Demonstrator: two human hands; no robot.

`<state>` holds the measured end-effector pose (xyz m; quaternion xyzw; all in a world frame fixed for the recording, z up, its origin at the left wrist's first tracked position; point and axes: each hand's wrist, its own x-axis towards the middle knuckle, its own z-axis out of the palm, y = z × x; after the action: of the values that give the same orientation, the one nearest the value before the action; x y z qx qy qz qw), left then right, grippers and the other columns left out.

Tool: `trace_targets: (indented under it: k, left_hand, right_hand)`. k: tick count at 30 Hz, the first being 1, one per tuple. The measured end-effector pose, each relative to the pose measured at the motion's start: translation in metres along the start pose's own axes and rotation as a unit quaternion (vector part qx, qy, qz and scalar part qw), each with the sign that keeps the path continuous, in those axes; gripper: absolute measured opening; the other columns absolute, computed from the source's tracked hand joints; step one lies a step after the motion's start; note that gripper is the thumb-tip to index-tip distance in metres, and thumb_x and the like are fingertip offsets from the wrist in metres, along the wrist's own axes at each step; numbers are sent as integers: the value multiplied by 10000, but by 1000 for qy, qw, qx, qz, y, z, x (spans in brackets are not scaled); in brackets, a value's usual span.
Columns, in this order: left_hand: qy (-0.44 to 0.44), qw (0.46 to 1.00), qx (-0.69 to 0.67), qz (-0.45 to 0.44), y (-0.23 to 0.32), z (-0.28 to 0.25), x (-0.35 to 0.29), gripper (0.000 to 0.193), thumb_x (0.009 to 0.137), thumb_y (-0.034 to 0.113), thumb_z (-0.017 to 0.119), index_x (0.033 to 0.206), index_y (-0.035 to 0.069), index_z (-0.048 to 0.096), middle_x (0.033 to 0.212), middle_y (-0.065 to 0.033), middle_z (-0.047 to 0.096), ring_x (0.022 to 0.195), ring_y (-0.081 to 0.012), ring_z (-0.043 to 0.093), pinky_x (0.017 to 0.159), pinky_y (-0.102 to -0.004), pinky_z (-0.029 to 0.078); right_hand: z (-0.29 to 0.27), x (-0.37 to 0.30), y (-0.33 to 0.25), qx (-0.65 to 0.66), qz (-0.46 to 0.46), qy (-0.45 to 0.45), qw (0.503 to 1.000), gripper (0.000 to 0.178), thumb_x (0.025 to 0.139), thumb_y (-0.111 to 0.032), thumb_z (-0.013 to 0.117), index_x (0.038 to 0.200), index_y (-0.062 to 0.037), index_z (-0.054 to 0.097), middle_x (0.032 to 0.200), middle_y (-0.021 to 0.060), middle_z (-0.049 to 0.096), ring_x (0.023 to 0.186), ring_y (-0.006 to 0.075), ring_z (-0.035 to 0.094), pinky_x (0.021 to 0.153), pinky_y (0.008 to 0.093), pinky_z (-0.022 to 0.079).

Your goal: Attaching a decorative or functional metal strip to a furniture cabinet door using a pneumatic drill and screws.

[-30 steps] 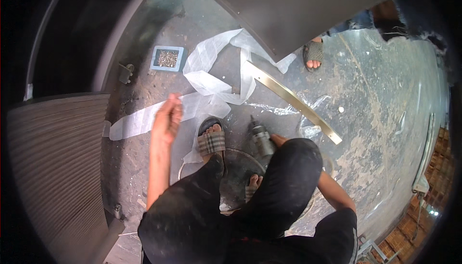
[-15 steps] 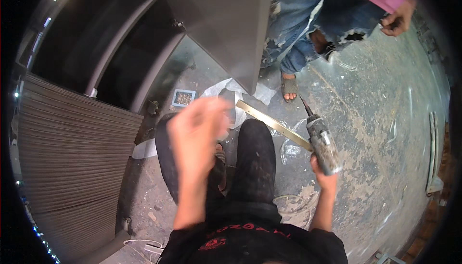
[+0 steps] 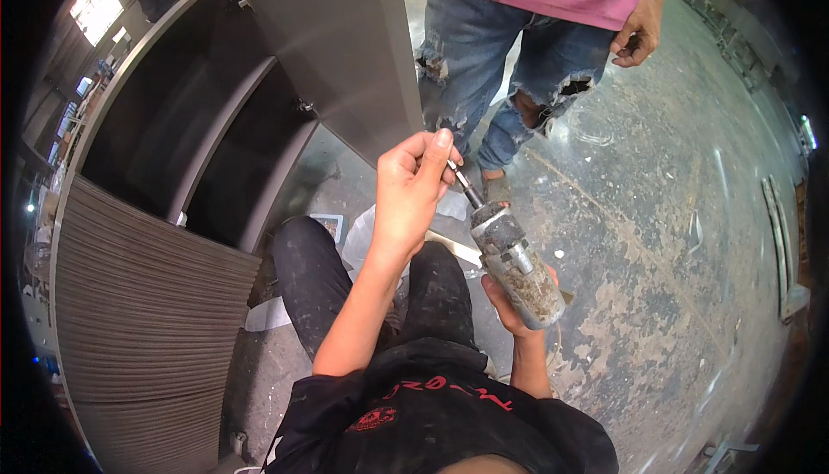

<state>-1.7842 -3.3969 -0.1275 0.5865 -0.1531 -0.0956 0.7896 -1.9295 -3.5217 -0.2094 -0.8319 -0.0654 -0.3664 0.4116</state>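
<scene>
While gripped around a dusty grey power drill [image 3: 515, 268], right hand [image 3: 511, 301] closed on its body, just right of the grey metal cabinet [image 3: 259, 111]. Left hand [image 3: 413, 187] above the drill, fingertips pinched together on the thin bit [image 3: 460, 182] at its tip. Beyond the drill, away from the cabinet, another person's torn blue jeans [image 3: 505, 51] and hanging hand [image 3: 637, 35].

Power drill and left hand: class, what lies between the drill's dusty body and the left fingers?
In the head view, a thin metal bit spans from the power drill to the left hand.
</scene>
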Motion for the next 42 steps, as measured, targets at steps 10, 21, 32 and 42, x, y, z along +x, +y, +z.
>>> trace_targets:
  k: [10,21,32,42]
  left_hand:
    - [-52,996,-60,-39,-15,23,22,310,998,267,555,930,-23,642,653,26,507,541,-30,394,485,-186,273]
    - [184,967,45,-168,-232,-93,-10,227,953,184,561,971,-11,676,699,-8,565,604,-84,514,543,-238,401]
    - [44,871,366,-324,-522,-220,8,778,626,506,853,1120,-44,612,1094,-236,659,1031,-376,641,891,-427,499]
    - [18,768,501,-398,-485,-215,38,874,557,434,914,1210,-29,563,1261,-240,568,1149,-396,563,960,-429,477]
  right_hand:
    - [30,-24,60,-65,62,33,995,354,652,-154,781,976,-45,687,947,153,688,847,348,674,766,399,536]
    - [28,-50,101,-30,181,69,981,335,636,-219,794,930,-93,695,878,85,698,808,280,674,764,366,525]
    - [-2,-48,116,30,246,83,965,273,776,-205,680,967,-47,564,951,76,568,891,202,531,850,368,427]
    - [15,1,104,258,334,221,879,298,726,-182,695,936,-57,523,886,64,496,784,178,482,751,354,414]
